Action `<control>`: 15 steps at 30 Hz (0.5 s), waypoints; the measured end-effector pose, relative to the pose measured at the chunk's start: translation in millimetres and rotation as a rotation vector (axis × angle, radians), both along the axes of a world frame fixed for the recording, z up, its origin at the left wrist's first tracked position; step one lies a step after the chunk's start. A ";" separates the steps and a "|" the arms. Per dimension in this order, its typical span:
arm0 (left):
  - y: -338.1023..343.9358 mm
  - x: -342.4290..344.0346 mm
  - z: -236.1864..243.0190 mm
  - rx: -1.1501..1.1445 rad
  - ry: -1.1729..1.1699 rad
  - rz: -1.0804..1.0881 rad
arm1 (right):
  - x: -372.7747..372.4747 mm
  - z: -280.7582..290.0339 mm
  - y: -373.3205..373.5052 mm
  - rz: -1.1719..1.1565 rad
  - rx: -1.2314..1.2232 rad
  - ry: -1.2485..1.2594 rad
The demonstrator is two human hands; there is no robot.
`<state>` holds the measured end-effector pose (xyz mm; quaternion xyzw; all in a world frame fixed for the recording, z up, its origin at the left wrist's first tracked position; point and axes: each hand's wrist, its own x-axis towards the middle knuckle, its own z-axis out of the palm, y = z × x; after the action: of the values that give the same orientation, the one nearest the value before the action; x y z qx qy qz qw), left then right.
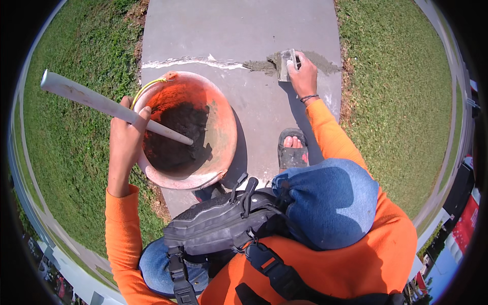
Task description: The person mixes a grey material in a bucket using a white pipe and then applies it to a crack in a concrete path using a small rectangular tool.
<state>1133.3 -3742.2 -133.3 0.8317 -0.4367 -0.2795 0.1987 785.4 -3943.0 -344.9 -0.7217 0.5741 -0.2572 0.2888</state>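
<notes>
My right hand (303,76) is closed around the handle of a flat plastering trowel (285,60). Its blade lies on a band of wet grey mortar (262,66) that runs across the concrete path. To the left, a whitish crack (188,62) continues the same line without mortar on it. My left hand (127,129) grips the rim of an orange bucket (223,119), which leans a little. Dark mortar (175,132) covers the inside of the bucket. A pale pipe (91,99) slants out of it over my left hand, its lower end in the mortar.
The grey concrete path (239,25) runs between two strips of grass (396,101). My sandalled foot (293,148) stands on the path below the trowel. A black bag (218,223) hangs across my lap, over my jeans. A yellow-green handle (145,89) rests at the bucket's rim.
</notes>
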 end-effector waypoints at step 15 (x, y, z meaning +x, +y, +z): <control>9.1 3.8 -3.5 0.002 -0.057 0.018 | 74.7 11.5 40.8 0.486 -0.153 0.253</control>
<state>1137.1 -3733.1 -136.8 0.8433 -0.4347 -0.2541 0.1879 860.1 -3902.2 -333.3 -0.8844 0.3944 -0.1309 0.2125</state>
